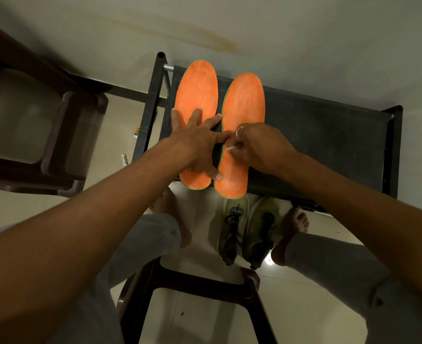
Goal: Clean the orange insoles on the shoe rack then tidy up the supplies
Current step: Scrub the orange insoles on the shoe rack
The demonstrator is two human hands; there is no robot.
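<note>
Insoles [242, 105] (2) overhang rack [329, 135] edge; left hand [195, 142] splayed flat, right hand [257, 147] pinching.

Two orange insoles [196, 95] [242, 108] lie on one black shoe rack [329, 135]. Two pale shoes [232, 227] [262, 229] sit on the floor below it. Two brown plastic chairs [56, 135] [200, 286] stand nearby. One small white tube [124, 160] lies on the tiles.

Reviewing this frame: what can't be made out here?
- Head view: what the right hand pinches on the right insole; only whitish slivers show, fingers cover the rest.
- Print on the small white item on the floor: too small.
- Colourful item: mostly hidden behind the shoe rack frame.
</note>
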